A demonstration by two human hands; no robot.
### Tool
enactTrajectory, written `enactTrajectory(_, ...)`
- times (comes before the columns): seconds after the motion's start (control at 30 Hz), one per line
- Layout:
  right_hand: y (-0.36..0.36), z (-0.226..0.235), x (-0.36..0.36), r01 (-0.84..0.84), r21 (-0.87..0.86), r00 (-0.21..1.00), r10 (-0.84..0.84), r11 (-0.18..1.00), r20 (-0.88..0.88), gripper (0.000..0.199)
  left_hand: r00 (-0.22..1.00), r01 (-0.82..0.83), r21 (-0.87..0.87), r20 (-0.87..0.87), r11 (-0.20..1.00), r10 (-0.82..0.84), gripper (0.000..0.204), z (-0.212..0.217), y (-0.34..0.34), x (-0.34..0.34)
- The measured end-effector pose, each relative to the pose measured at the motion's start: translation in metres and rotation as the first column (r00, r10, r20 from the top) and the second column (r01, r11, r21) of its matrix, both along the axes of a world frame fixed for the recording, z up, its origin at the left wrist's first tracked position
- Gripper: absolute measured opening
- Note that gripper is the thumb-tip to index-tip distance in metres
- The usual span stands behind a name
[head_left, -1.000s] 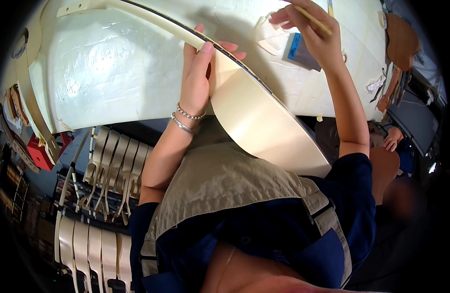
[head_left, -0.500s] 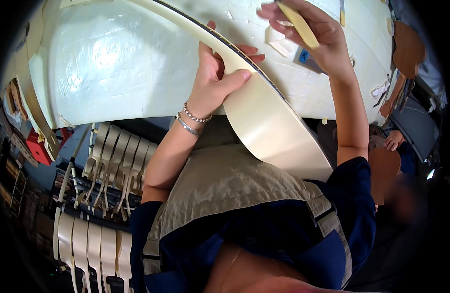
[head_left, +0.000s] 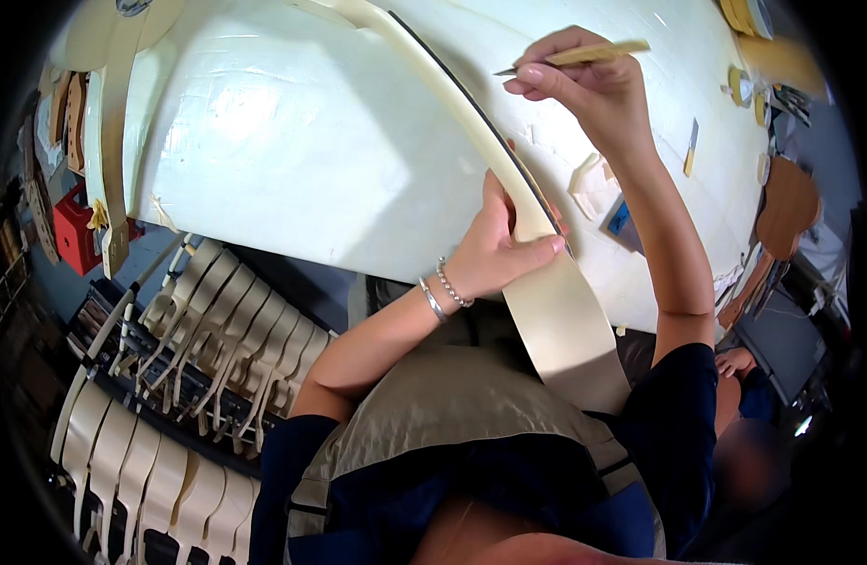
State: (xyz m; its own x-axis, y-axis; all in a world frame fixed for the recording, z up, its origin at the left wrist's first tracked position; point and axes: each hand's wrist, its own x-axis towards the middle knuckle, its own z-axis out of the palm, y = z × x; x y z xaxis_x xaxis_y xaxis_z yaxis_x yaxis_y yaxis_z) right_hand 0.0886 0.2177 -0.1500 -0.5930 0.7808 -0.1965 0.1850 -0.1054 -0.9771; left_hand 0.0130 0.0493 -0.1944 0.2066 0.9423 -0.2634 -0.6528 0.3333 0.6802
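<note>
A cream guitar body stands on its edge, tilted, its lower end against my apron and its far end over the white table. A dark binding strip runs along its rim. My left hand grips the body at the side, thumb on the cream face and fingers behind the rim. To the right, my right hand is raised above the table, apart from the guitar. Its fingers pinch a small knife with a pale wooden handle. The dark pointed tip faces left, toward the rim.
Crumpled pale paper, a small blue-labelled block and a loose blade lie on the white table. Racked cream guitar bodies stand at left, near a red box. Another person's hand shows at right.
My right hand has turned the knife, so its tip now shows pointing left. My left hand and the guitar appear lower and farther right as the view shifted.
</note>
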Motion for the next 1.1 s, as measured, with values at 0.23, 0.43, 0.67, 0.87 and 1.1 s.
enactTrajectory(0.23,0.037,-0.002,-0.06,-0.233,0.315,0.97,0.196,0.92,0.146,0.013,1.0,-0.026,0.022,-0.014,0.999,0.027,0.094,-0.006,-0.001,0.004)
enactTrajectory(0.43,0.057,-0.015,-0.08,-0.319,0.306,0.948,0.303,0.897,0.098,0.008,0.999,-0.037,-0.038,0.039,0.999,0.038,0.08,-0.011,-0.003,0.006)
enactTrajectory(0.67,0.062,-0.018,-0.083,-0.362,0.276,0.932,0.354,0.89,0.079,0.006,0.996,-0.083,0.006,0.032,0.997,0.083,0.073,-0.018,-0.007,0.011)
enactTrajectory(0.87,0.06,-0.011,-0.08,-0.402,0.271,0.916,0.383,0.875,0.121,0.006,0.998,-0.05,-0.063,0.03,0.997,0.052,0.079,-0.014,-0.005,0.008)
enactTrajectory(1.1,0.054,-0.016,-0.066,-0.383,0.203,0.924,0.376,0.901,0.07,0.007,0.998,-0.057,-0.039,0.02,0.998,0.058,0.086,-0.015,-0.005,0.009)
